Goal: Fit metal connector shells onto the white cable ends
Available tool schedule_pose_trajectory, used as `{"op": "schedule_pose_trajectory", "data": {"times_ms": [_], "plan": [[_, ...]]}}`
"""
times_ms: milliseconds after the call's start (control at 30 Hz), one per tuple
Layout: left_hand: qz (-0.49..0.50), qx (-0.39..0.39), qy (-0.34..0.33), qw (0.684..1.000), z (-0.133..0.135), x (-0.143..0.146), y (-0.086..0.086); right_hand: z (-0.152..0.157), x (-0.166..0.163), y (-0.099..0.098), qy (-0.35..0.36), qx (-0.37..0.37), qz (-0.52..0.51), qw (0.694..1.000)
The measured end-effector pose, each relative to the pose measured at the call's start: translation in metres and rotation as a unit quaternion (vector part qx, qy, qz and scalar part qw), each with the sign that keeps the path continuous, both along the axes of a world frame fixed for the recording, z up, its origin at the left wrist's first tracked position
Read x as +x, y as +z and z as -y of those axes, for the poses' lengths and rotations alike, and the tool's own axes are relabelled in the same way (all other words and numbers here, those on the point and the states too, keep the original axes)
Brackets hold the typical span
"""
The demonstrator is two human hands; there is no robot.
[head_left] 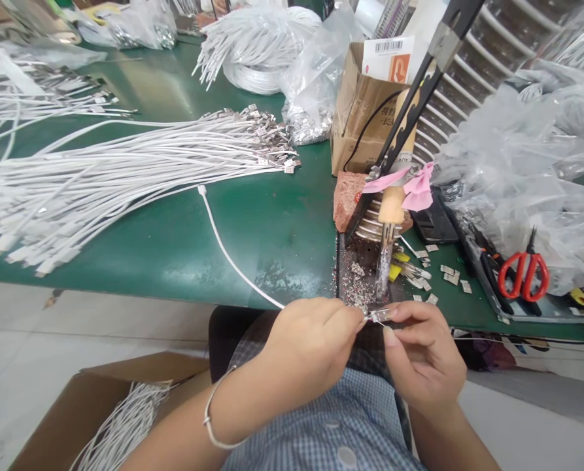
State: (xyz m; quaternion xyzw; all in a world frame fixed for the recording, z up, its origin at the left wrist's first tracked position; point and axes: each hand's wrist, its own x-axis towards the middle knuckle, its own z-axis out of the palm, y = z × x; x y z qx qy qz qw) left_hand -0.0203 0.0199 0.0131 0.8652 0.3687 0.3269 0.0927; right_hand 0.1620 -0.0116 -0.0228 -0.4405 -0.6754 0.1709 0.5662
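Observation:
My left hand [307, 340] is closed around the end of a white cable [223, 245] that runs up across the green table [174, 255]. My right hand [419, 347] pinches a small metal connector shell [377, 316] at that cable's tip, right where both hands meet. Just above the hands stands a soldering iron [387, 242] with a wooden handle, tip down over metal scraps.
A big bundle of white cables [115, 170] with metal ends lies at left. A cardboard box [365, 111], plastic bags [527, 163], red scissors [522, 271] and loose metal shells [451, 275] sit at right. Another box with cables [120, 425] stands on the floor.

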Motion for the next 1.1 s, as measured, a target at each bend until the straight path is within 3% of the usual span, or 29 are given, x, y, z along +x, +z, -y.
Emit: {"op": "schedule_pose_trajectory", "data": {"times_ms": [300,1100], "plan": [[0.003,0.016,0.011,1.000,-0.005,0.002,0.004,-0.002,-0.003,0.007,0.009,-0.071,-0.086,0.994],[0.056,0.005,0.025,0.998,-0.005,0.006,0.006,-0.010,-0.007,0.013,0.006,-0.048,-0.069,0.996]]}}
